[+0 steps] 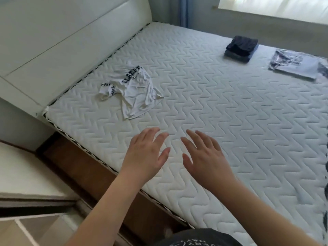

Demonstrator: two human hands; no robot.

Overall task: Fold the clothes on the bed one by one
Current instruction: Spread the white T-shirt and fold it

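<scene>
A person's left hand (147,153) and right hand (205,157) hover side by side over the near edge of the bed (213,121), fingers spread and straight, holding nothing. Beyond the left hand, toward the headboard (71,55), a white T-shirt (132,92) with dark lettering lies crumpled and unfolded on the quilted mattress, well apart from both hands. Far past the right hand, near the bed's opposite side, a stack of dark clothes (241,48) sits neatly folded, and just beside it a pale blue garment (294,65) lies flat, apparently folded too. Judging by the scene, most of the job looks done: the T-shirt seems to be the one piece left, and neither hand has reached it yet.
</scene>
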